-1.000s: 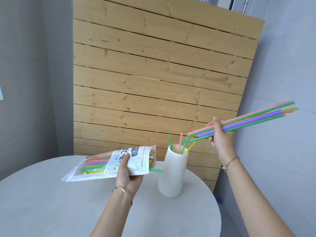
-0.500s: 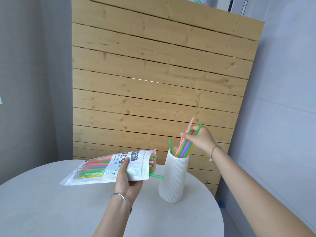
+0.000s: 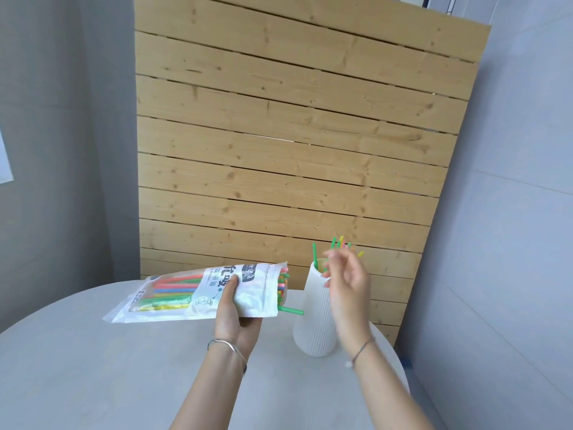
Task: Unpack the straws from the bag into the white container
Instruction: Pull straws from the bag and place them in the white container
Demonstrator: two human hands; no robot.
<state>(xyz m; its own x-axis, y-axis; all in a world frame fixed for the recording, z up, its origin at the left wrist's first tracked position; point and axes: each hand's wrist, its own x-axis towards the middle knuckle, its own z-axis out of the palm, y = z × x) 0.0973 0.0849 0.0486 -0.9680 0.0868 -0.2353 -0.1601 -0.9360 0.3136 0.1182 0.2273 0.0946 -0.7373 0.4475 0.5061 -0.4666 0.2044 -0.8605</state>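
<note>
Toward the far right edge of the round surface [image 3: 93, 367] stands the white container [image 3: 313, 324], upright and ribbed, with several straws in the container [image 3: 333, 243] poking their coloured tips above its rim. Our right hand [image 3: 347, 283] hangs in front of that rim, fingers spread and loosely curled, gripping nothing that we can see; the fingertips are blurred, so whether they brush a straw tip we cannot tell. To that hand's left, and near it, lies the mouth of the bag [image 3: 198, 296], which our left hand [image 3: 235, 315] holds above the surface, closed around the bag's near edge with the thumb pressed on its printed face. The bag's long axis runs roughly left to right, sealed end toward the left edge, open end facing the container. The straws in the bag [image 3: 173, 293] lie along that same axis, their ends bunched at the opening, and one green straw [image 3: 290, 310] juts out of the mouth until it nearly meets the container's wall. We judge the next reach falls to the right hand, the nearer of the two: a short sideways move left to the opening, pinching the ends and drawing them out along the bag's axis. Many straws remain inside.
</note>
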